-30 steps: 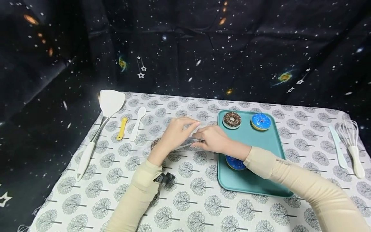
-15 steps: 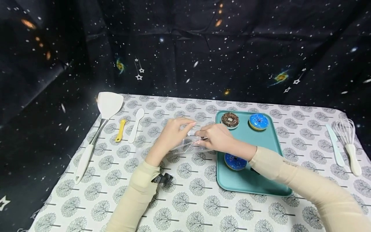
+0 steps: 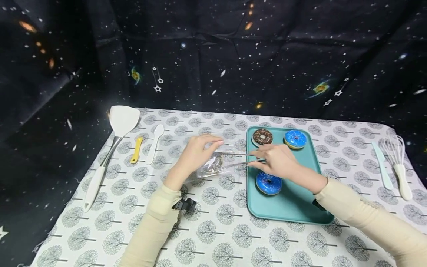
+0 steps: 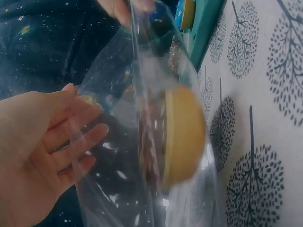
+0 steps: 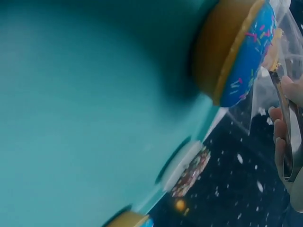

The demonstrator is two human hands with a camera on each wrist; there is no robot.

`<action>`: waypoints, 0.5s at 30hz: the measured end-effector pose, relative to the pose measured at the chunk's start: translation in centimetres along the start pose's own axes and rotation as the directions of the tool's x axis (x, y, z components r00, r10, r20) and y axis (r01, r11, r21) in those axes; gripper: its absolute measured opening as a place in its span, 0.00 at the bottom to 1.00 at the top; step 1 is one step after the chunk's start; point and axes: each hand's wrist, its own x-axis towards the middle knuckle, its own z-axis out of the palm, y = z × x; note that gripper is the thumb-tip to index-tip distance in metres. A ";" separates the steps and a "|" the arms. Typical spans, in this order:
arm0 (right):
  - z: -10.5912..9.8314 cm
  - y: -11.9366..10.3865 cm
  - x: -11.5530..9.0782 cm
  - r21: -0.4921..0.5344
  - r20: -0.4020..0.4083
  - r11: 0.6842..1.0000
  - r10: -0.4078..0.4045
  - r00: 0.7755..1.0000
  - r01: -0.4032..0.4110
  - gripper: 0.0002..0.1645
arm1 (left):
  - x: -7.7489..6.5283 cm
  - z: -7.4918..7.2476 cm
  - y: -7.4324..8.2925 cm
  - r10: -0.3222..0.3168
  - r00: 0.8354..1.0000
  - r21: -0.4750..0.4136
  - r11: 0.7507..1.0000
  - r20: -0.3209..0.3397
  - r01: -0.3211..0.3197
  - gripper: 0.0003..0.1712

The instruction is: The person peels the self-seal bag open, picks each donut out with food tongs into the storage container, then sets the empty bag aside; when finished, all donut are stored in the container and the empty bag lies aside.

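A clear plastic bag (image 3: pixel 197 174) lies on the cloth left of the teal tray. My left hand (image 3: pixel 197 154) pinches its mouth between thumb and index finger; in the left wrist view the other fingers lie loosely against the film. Inside the bag is a doughnut (image 4: pixel 184 137) with a tan base, its topping blurred by the plastic. My right hand (image 3: pixel 275 159) holds metal tongs (image 3: pixel 235 154) over the tray's left edge. The tongs' tips reach the bag's mouth near the doughnut; whether they touch it, I cannot tell.
On the teal tray (image 3: pixel 297 200) sit a chocolate doughnut (image 3: pixel 262 137) and two blue doughnuts, one at the back (image 3: pixel 295 139) and one (image 3: pixel 268 183) beneath my right hand. A spatula (image 3: pixel 110 155), yellow utensil (image 3: pixel 136 150) and white spoon (image 3: pixel 155 144) lie left; a knife (image 3: pixel 382 165) and whisk (image 3: pixel 397 167) lie right.
My right hand has moved right over the tray, drawing the tongs back, so more of them shows. The doughnut in the bag now shows near its mouth. My left hand stays about in place.
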 end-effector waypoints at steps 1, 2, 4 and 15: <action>-0.3 0.2 -0.4 0.001 -0.013 1.000 0.007 1.000 -0.007 0.37 | 0.0 0.0 -0.1 -0.003 1.000 0.003 1.000 0.000 0.003 0.17; -0.5 0.4 -0.8 -0.006 -0.028 1.000 0.013 1.000 -0.014 0.37 | 0.0 0.1 -0.1 -0.009 1.000 0.004 1.000 0.004 0.009 0.18; -1.0 0.7 -1.4 -0.013 -0.063 1.000 0.019 0.998 -0.020 0.37 | 0.0 0.0 -0.2 -0.018 1.000 0.008 1.000 0.011 0.018 0.18; -4.6 2.3 -6.3 -0.033 -0.184 0.995 0.084 0.979 -0.091 0.37 | 0.1 0.2 -0.5 -0.064 0.995 0.024 0.998 0.073 0.063 0.21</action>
